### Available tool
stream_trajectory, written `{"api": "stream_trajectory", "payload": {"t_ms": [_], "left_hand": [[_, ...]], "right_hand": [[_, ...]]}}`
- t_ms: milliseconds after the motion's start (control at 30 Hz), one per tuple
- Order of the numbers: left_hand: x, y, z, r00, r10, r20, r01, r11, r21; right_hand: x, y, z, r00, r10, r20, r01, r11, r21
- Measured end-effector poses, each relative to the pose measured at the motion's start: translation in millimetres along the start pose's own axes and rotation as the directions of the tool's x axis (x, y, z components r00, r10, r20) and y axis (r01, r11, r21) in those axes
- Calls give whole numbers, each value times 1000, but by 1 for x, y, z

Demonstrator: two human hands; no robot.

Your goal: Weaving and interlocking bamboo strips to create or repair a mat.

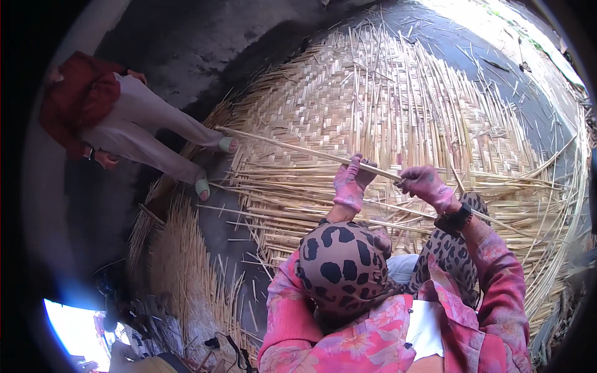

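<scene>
A long pale reed [292, 145] lies slantwise across both my hands, its far tip out to the left over the mat. My left hand [353, 180], in a pink glove, is closed round the reed near its right part. At the reed's right end, my right hand [428, 186], in a pink fingerless glove, pinches it with bent fingers. Beneath them spreads a large woven mat [305, 112] of flat split strips. Loose upright strips [398, 118] cover its middle, and crosswise strips [280, 199] lie along its near side.
On the left stands another person [143, 112] in a red top and pale trousers, feet at the mat's edge. A bundle of reeds [180, 248] lies at lower left. Strip scraps lie on the dark floor [528, 99]. My patterned knees are close below my hands.
</scene>
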State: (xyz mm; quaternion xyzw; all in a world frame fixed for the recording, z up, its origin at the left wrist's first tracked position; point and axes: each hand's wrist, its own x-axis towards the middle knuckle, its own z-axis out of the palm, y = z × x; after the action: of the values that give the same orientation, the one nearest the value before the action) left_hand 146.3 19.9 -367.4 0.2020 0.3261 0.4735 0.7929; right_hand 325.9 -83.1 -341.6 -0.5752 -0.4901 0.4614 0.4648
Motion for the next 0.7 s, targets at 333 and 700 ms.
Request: {"api": "stream_trajectory", "payload": {"t_ms": [333,700], "left_hand": [[-19,-4,13,993,116,22,-118,968,221],[-21,-3,2,990,90,112,-110,975,192]], "right_hand": [[-8,-26,-18,922,294,251,-348,914,207],[-7,-36,-4,929,254,270,-285,955,80]]}}
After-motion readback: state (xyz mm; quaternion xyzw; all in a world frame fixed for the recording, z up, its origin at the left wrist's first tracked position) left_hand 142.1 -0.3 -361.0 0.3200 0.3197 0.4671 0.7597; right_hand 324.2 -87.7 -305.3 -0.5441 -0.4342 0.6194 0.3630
